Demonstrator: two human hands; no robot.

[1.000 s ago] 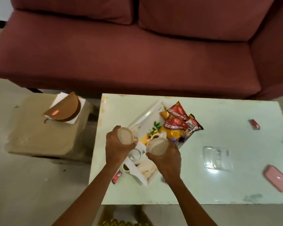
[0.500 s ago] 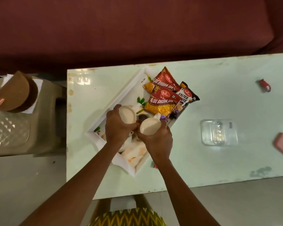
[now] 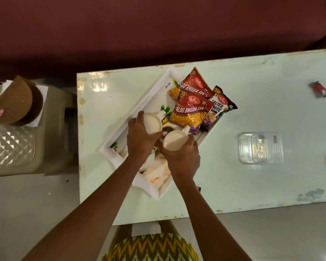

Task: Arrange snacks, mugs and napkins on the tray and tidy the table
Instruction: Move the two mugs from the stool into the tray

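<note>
My left grip [image 3: 139, 140] curled round one cream mug [image 3: 152, 123], my right grip [image 3: 183, 159] round a second mug [image 3: 174, 141], both over the white tray [image 3: 149, 98] on the surface [image 3: 252, 185], snack packets [image 3: 192, 112] at its far end

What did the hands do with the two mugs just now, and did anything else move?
The left hand lowered the left mug and the right hand lowered the right mug toward the tray, next to the snack packets. The fingers stayed curled round both mugs, and nothing was let go. The tray, the snack packets and the clear box stayed put on the table.
</note>
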